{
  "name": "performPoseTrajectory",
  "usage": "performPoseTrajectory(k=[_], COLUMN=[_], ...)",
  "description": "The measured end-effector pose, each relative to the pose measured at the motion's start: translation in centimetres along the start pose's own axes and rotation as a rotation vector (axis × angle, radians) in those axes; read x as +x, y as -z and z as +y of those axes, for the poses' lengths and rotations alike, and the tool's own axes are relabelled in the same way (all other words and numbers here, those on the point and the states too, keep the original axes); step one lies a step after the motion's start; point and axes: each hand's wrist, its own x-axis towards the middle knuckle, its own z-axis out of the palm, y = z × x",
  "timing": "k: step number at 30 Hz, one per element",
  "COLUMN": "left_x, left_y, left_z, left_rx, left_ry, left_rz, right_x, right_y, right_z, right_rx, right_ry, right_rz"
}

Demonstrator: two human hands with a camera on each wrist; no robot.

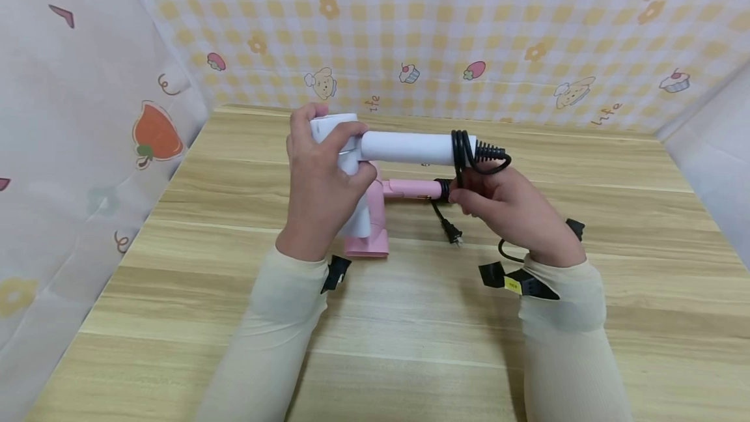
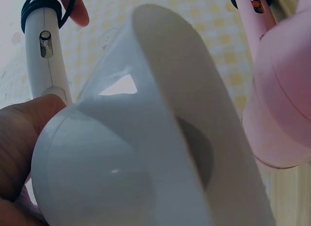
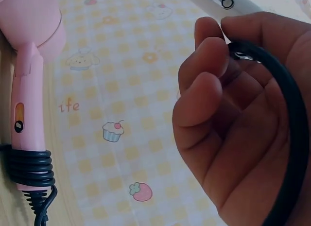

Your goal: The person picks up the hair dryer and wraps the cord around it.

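My left hand [image 1: 322,174] grips a white hair dryer [image 1: 410,147] by its barrel, holding it above the table with the handle pointing right. A black power cord [image 1: 461,152] is looped several times around the end of that handle. My right hand [image 1: 506,207] is below the handle's end and pinches the cord between thumb and curled fingers. In the right wrist view the cord [image 3: 291,124] runs across the palm. The left wrist view shows the dryer's wide white nozzle [image 2: 146,85] up close.
Behind and below the white dryer, a pink hair dryer [image 1: 410,189] lies on the wooden table [image 1: 404,344], its black cord [image 3: 31,168] coiled around its handle. A two-pin plug [image 1: 451,233] lies near it. A patterned cloth [image 1: 433,38] hangs along the table's back edge.
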Motion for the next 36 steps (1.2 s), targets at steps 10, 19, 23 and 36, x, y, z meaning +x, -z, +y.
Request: performPoseTrajectory(k=[10, 19, 23, 36], left_x=[-0.2, -0.2, -0.2, -0.3], left_y=[-0.5, -0.7, -0.7, -0.7], left_z=[-0.4, -0.3, -0.3, -0.3], left_rx=[0.036, 0.064, 0.074, 0.117], left_ry=[0.067, 0.128, 0.149, 0.178], left_rz=[-0.001, -0.021, -0.030, -0.072], right_x=[0.3, -0.3, -0.5, -0.9], right_y=[0.0, 0.2, 0.3, 0.5], right_z=[-0.3, -0.5, -0.8, -1.0], right_rx=[-0.054, -0.121, -0.138, -0.084], right_ry=[-0.004, 0.004, 0.047, 0.090], right_rz=[-0.074, -0.064, -0.057, -0.002])
